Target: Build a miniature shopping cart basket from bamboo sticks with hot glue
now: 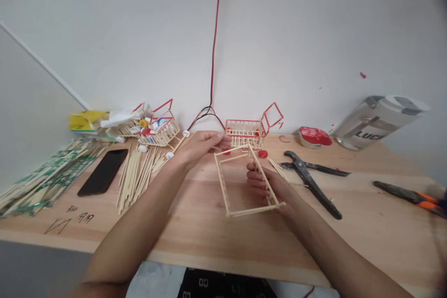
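My right hand (263, 181) is closed around one side of an open box-shaped frame (223, 186) of pale wooden sticks, held tilted above the table. My left hand (200, 146) reaches forward with its fingers stretched out, close to the left end of a miniature stick shopping cart (244, 132) with red-painted edges. Whether the fingertips touch that cart I cannot tell. A red bottle cap (263, 153) serves as one of the cart's wheels. Part of the cart is hidden behind the frame.
Loose sticks (134, 179), a phone (103, 172) and packaged sticks (42, 181) lie left. Another miniature cart (159, 132) holds small items. Black-handled pliers (310, 181), a tub of red paint (315, 137), a clear canister (373, 123) and an orange-black tool (412, 195) are right.
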Tool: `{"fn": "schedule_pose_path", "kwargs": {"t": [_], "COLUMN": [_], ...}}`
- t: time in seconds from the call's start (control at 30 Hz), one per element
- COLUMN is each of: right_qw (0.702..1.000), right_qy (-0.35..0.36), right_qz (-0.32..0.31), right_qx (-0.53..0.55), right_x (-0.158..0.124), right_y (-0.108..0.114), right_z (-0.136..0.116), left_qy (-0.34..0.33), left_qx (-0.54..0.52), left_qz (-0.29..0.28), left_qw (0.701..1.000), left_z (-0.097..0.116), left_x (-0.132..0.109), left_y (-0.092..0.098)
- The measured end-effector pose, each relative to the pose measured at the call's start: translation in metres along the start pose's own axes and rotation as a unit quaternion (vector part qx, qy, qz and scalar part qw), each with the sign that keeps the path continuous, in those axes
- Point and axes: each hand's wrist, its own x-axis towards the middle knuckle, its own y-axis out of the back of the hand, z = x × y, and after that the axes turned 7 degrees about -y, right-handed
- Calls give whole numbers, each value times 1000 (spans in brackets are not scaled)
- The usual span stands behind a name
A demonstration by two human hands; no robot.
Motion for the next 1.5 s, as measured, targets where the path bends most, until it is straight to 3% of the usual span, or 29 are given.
{"fn": "schedule_pose_path", "kwargs": {"t": [0.2, 0.33, 0.43, 0.53, 0.63, 0.8, 0.93, 1.07, 1.23, 1.37, 1.5], "right_qw": [1000, 999, 994, 982, 976, 963, 945, 923, 914, 906, 862], "right_qy": [-2, -36, -39, 7, 58, 114, 167, 189, 204, 205, 238], "right_qz": [10, 23, 87, 141, 129, 165, 133, 49, 103, 80, 116], "right_qx": [-5, -17, -58, -128, -167, -180, -249, -332, -336, -361, -432], "right_x": [0, 3, 5, 6, 4, 7, 10, 8, 9, 9, 8], "right_y": [-1, 0, 1, 0, -2, 5, 11, 9, 10, 9, 10], "right_z": [0, 5, 8, 6, 1, -2, 1, 3, 4, 5, 3], "left_qy": [27, 41, 67, 101, 126, 145, 146, 117, 57, 33, 36], "left_qx": [53, 35, 26, -20, -96, -198, -257, -298, -331, -340, -353], "left_qz": [23, -45, -58, -26, 21, 140, 237, 282, 320, 343, 315], "left_qw": [998, 998, 996, 994, 987, 959, 925, 904, 886, 875, 881], "left_z": [-17, -19, -19, -23, -29, -33, -33, -39, -47, -51, -53], "left_x": [-24, -39, -48, -56, -66, -90, -116, -139, -155, -162, -168], "left_y": [16, 22, 24, 28, 32, 31, 17, -7, -44, -75, -102]}}
